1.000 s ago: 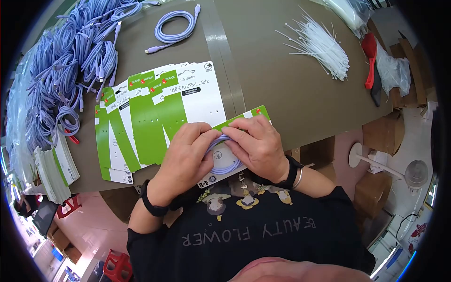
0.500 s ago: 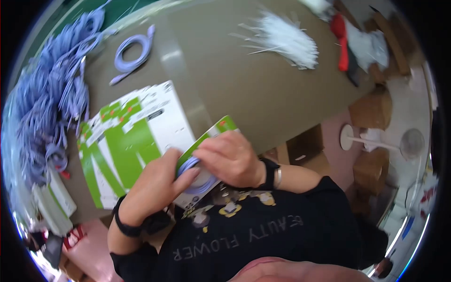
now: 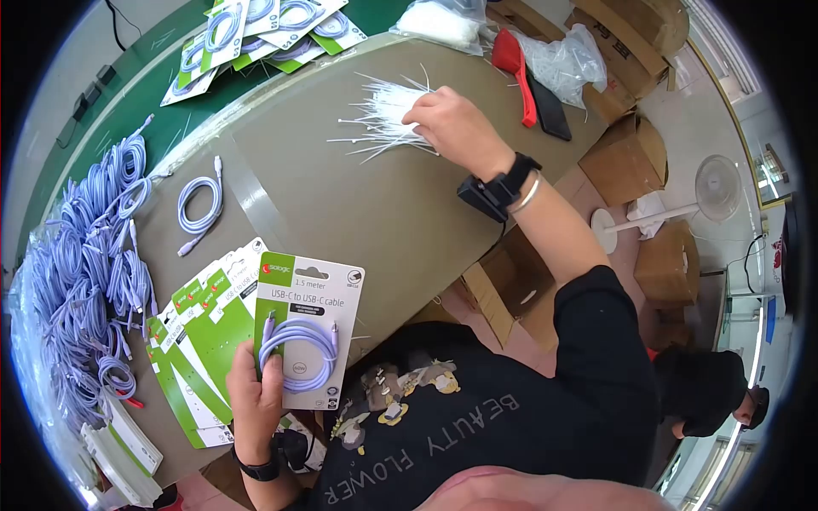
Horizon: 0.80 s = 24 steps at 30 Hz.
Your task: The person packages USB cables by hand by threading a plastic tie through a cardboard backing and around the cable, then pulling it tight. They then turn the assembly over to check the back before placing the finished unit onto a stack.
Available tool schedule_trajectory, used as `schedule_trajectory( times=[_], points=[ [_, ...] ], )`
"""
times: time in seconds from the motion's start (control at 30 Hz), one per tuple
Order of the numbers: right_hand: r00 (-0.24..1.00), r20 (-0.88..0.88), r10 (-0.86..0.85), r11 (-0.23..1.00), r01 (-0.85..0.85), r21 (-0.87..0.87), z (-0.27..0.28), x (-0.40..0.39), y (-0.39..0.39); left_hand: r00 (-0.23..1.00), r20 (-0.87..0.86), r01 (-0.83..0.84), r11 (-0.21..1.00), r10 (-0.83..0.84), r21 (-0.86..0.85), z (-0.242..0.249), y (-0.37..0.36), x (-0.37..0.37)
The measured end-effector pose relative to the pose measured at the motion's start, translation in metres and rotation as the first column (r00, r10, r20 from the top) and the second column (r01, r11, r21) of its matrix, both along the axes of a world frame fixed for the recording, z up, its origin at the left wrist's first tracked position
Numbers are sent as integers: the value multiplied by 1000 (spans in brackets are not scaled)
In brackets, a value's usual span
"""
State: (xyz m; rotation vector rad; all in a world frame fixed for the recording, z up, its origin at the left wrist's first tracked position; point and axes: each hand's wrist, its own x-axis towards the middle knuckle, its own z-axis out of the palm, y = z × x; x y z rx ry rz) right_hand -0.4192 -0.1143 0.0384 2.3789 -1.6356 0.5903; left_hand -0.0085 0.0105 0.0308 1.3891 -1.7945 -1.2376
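Note:
My left hand grips the lower left edge of a green and white packaging card, thumb in front. A coiled lilac USB-C cable lies against the card's face, its two plugs pointing up. At the far side of the table, my right hand has its fingers pinched at the edge of a pile of white cable ties; how many it grips is hidden. Beside the held card, several more flat cards lie fanned out. A single coiled lilac cable rests above them.
A large heap of lilac cables covers the table's left side. Several carded cables are piled at the back. Red-handled scissors or a similar tool, a black flat object and plastic bags sit far right. Cardboard boxes and another person are beyond.
My right hand has left the card and reached across to the cable ties. My left hand keeps the card, now turned face up with the cable on it. The view has shifted.

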Motion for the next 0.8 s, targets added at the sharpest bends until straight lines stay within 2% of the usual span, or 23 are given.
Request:
schedule_trajectory(
  times=[0.03,0.2,0.23,0.3,0.33,0.37,0.43,0.47,0.57,0.6,0.67,0.7,0.73,0.77,0.8],
  points=[
    [1000,-29,-1,999,2,47,-5,-4,-5,999,-36,-27,1000,28,12,0,1,-1],
    [985,-164,-45,999,49,18,-12,-1,-14,993,-97,-74,997,75,9,3,5,0],
    [998,7,-57,996,57,68,-10,-2,-14,985,-138,-97,995,101,37,5,6,1],
    [935,340,-107,984,51,169,0,-2,-13,964,-220,-133,987,151,94,7,7,3],
    [935,338,-104,985,50,167,5,-2,-14,963,-222,-134,987,152,92,6,8,3],
    [823,537,-187,954,22,299,10,-3,-14,944,-270,-174,981,191,87,3,9,3],
    [469,788,-399,854,-122,506,21,-3,-13,893,-365,-249,965,262,83,-1,10,3],
    [471,788,-397,855,-122,503,25,-1,-13,893,-367,-250,965,262,80,1,10,0],
    [77,869,-488,791,-381,478,32,17,-3,669,-634,-293,922,388,254,9,9,-13],
    [76,868,-491,785,-394,479,33,25,2,669,-627,-305,917,398,256,8,9,-12],
    [56,913,-403,729,-584,358,34,49,12,564,-689,-292,890,455,349,2,11,-5],
    [44,911,-411,705,-618,348,38,65,20,430,-847,-92,948,314,304,-3,9,-3],
    [175,933,-315,728,-586,356,44,82,31,256,-950,84,975,179,206,-10,5,0],
    [294,933,-208,748,-567,345,49,100,42,162,-964,147,961,211,235,-13,2,0],
    [379,907,-182,758,-533,375,53,117,55,68,-968,204,947,240,249,-15,1,-1]
  ],
)
